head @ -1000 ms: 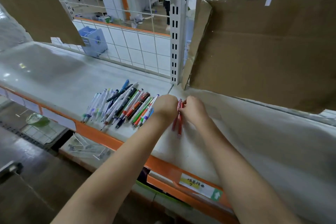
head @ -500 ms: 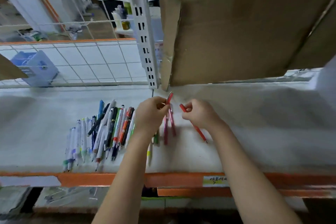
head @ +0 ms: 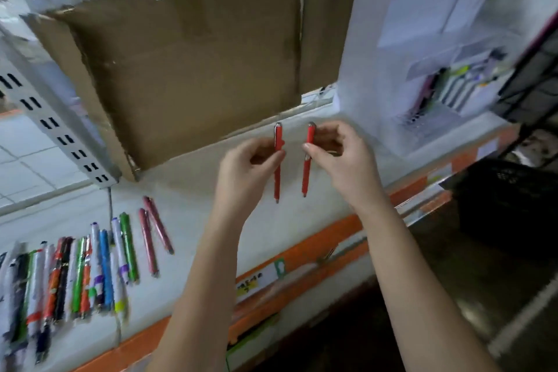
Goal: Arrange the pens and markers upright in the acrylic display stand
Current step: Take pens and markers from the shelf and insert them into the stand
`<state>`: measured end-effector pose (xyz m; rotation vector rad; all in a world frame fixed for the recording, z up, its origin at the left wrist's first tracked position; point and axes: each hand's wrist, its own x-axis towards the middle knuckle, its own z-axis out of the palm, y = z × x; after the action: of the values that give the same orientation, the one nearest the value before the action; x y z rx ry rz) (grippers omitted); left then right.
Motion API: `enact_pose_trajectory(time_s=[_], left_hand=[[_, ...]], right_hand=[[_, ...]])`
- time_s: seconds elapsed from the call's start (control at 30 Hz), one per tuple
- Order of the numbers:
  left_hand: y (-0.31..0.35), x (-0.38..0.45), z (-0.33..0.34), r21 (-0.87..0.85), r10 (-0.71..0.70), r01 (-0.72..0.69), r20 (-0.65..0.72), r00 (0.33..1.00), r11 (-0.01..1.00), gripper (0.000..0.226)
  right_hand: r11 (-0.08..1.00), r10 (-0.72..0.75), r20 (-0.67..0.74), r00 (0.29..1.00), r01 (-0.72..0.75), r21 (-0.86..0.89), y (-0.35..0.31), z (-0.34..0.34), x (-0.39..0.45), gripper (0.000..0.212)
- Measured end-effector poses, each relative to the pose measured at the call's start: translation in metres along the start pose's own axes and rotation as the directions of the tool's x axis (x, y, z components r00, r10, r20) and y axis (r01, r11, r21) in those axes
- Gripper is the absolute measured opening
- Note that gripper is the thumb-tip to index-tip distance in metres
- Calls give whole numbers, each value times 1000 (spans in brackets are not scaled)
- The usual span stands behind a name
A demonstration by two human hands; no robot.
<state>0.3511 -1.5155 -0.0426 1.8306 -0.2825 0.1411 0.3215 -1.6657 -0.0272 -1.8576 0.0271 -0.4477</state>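
1. Closest in, along the orange-edged shelf (head: 317, 246), a big row of pens and markers (head: 75, 275) lies flat at the left, plus two pinkish pens (head: 154, 235) a bit apart from the row. None of that is sorted, so most of the job looks to be left.
2. Mid-shelf, the left hand (head: 244, 172) pinches one red pen (head: 277, 166) and the right hand (head: 338, 157) pinches another red pen (head: 308, 160). Both are gripped near the clip end, tips down, roughly upright, side by side and not touching.
3. Further back on the right sits the acrylic display stand (head: 422, 75). It's blurry, but some pens seem to stand in it already. The two red ones aren't in yet, so I'd guess they go there next.
4. Behind it all, cardboard (head: 181, 69) leans against the back.
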Motion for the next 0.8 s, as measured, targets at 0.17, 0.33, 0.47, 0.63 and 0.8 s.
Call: enact_pose_trajectory(time_s=[0.17, 0.33, 0.47, 0.63, 0.8], left_hand=[[28, -1, 89, -58, 74, -73, 15, 997, 996, 18], [52, -7, 171, -73, 105, -102, 41, 994, 992, 26], [61, -1, 213, -40, 139, -136, 72, 988, 990, 20], [62, 29, 239, -7, 152, -151, 26, 988, 988, 17], [54, 70, 265, -87, 151, -160, -99, 984, 983, 17]], right_hand=[[999, -35, -191, 981, 37, 5, 18, -87, -4, 30], [1000, -15, -260, 965, 17, 5, 49, -159, 2, 26], [1000, -24, -271, 962, 22, -8, 69, -195, 11, 25], [999, -43, -296, 954, 34, -34, 94, -218, 40, 27], [992, -128, -340, 932, 115, -58, 113, -231, 84, 34]])
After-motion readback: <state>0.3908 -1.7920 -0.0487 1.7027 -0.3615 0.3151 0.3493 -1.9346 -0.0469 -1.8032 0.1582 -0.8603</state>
